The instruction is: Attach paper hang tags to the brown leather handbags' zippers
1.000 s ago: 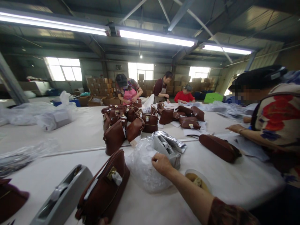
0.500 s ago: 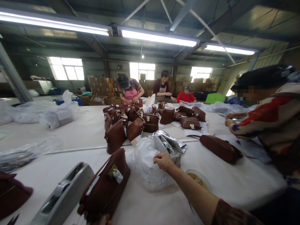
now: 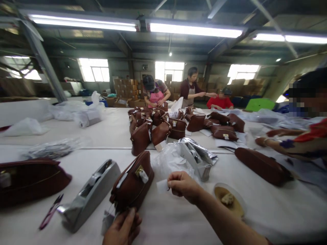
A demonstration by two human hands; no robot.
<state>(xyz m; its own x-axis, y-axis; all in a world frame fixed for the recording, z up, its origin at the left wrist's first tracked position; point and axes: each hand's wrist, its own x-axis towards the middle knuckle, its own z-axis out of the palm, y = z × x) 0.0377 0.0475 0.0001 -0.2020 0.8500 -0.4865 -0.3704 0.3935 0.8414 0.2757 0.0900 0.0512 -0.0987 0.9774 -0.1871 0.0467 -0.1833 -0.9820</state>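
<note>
A brown handbag [image 3: 134, 183] with a gold clasp wrapped in white stands tilted on the white table in front of me. My left hand [image 3: 124, 226] is at its lower end, fingers closed on the bag's edge or something attached there. A small white paper piece [image 3: 162, 186] is pinched in my right hand [image 3: 182, 185], just right of the bag. Behind my right hand lie crumpled clear plastic [image 3: 170, 158] and a grey tape dispenser [image 3: 195, 158].
A second tape dispenser [image 3: 89, 195], pink snips [image 3: 51, 212] and another brown bag [image 3: 30, 180] are at left. A round dish [image 3: 230, 200] sits beside my right forearm. Brown bags [image 3: 160, 129] cluster mid-table. A co-worker's hands [image 3: 268, 139] are at right.
The view has shifted, so things appear further right. My left hand has come into fuller view. My right hand has moved off the clear plastic, and the white paper now shows in its fingers.
</note>
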